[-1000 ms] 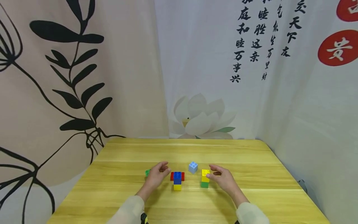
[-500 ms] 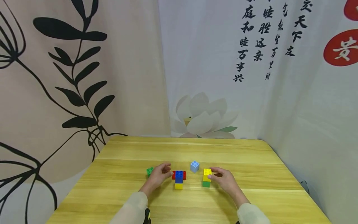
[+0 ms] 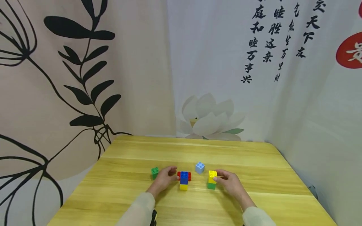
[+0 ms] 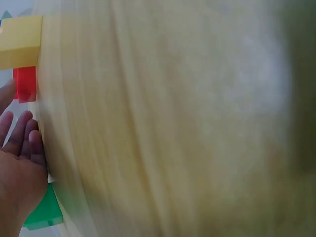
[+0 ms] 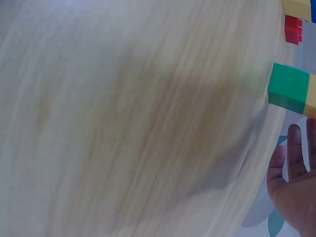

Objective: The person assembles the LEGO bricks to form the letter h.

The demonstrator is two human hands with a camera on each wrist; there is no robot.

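In the head view, my right hand [image 3: 230, 182] pinches the right edge of a yellow brick [image 3: 213, 176], thumb in front and index finger behind. This brick sits on a green brick [image 3: 211, 186], which stands on the table; the right wrist view shows the green brick [image 5: 289, 89] beside loosely spread fingers. My left hand [image 3: 163, 179] hovers loosely, its thumb at the left end of a red brick [image 3: 189, 176]. In front of the red piece, a dark blue brick [image 3: 184, 178] rests on a yellow lower brick [image 3: 183, 187]. The left wrist view shows the red brick [image 4: 25, 84] just beyond the fingers.
A light blue brick [image 3: 200, 168] stands farther back, between the two stacks. Left of the left hand is a separate green brick [image 3: 154, 172]. Everything stands on a wooden table [image 3: 254, 163], with a printed curtain [image 3: 141, 78] behind its far edge.
My left hand has moved slightly right, closer to the red brick, uncovering more of the left green brick. The right hand stays at the yellow brick. The head view has shifted a little.
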